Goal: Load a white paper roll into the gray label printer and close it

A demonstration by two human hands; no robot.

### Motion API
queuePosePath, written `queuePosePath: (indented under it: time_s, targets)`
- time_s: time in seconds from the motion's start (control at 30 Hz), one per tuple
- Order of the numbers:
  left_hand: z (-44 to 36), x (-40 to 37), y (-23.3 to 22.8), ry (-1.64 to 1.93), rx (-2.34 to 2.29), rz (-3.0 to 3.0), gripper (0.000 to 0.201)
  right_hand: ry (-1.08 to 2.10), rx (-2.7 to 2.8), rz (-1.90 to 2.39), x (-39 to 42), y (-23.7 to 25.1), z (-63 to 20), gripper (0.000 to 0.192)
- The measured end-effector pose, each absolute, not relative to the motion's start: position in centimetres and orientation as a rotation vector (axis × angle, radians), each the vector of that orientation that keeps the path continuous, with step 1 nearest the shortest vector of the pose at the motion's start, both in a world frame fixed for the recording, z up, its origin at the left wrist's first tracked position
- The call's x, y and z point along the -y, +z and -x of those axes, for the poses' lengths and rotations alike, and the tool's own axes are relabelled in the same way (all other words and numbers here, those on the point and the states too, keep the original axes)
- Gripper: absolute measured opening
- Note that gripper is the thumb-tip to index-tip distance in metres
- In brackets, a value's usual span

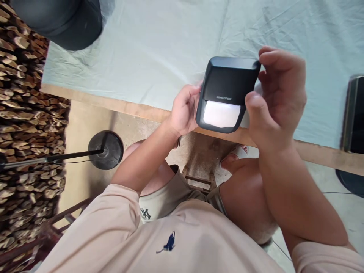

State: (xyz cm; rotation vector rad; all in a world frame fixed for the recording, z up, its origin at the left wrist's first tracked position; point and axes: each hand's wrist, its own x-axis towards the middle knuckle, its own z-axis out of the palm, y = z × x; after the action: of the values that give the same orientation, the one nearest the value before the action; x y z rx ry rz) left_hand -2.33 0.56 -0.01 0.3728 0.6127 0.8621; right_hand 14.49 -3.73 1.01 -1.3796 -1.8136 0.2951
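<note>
A black box-shaped device (227,81) with rounded corners is held up over the front edge of the table. Small pale lettering runs across its dark face, and a bright white panel (222,114) shows below the lettering. My left hand (184,108) is closed on the device's left side, with most of its fingers hidden behind it. On the other side, my right hand (278,91) holds the right edge. Its fingertips are at the upper right corner and its thumb is lower down along that edge.
A pale blue cloth (159,49) covers the table, with a wooden front edge (133,107). A black cylindrical container (71,22) stands upper left. A dark flat object (355,113) lies at the right. Below are a round stand base (105,149) and stacked firewood (31,151).
</note>
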Motion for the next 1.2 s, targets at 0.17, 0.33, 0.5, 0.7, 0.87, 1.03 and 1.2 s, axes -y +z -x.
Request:
queuePosePath:
  time_s: [0.17,0.33,0.5,0.7,0.87,1.03,1.2]
  targets:
    - [2.2,-0.8,-0.3,0.929,-0.634,-0.397,0.028,0.442,1.767,1.289,3.9,1.3,-14.8,0.051]
    - [2.2,-0.8,-0.2,0.899,-0.744,-0.357,0.026,0.455,1.821,1.246,3.8,1.6,-15.3,0.057]
    - [2.0,-0.4,0.1,0.898,-0.76,-0.345,0.03,0.223,1.606,1.314,4.0,2.0,-15.4,0.041]
    - [1.7,0.1,0.0,0.814,-0.675,-0.502,0.035,0.281,1.332,1.272,4.3,2.7,-15.0,0.016]
    - [1.7,0.2,0.4,0.795,-0.655,-0.571,0.026,0.074,1.766,1.432,3.8,2.4,-15.7,0.011]
    - [1.2,0.9,2.0,0.877,-0.785,-0.257,0.046,0.056,2.043,1.756,4.0,2.8,-16.4,0.023]
    - [1.3,1.2,2.5,0.86,-0.813,-0.24,0.052,0.136,2.109,1.772,5.0,3.2,-16.8,0.033]
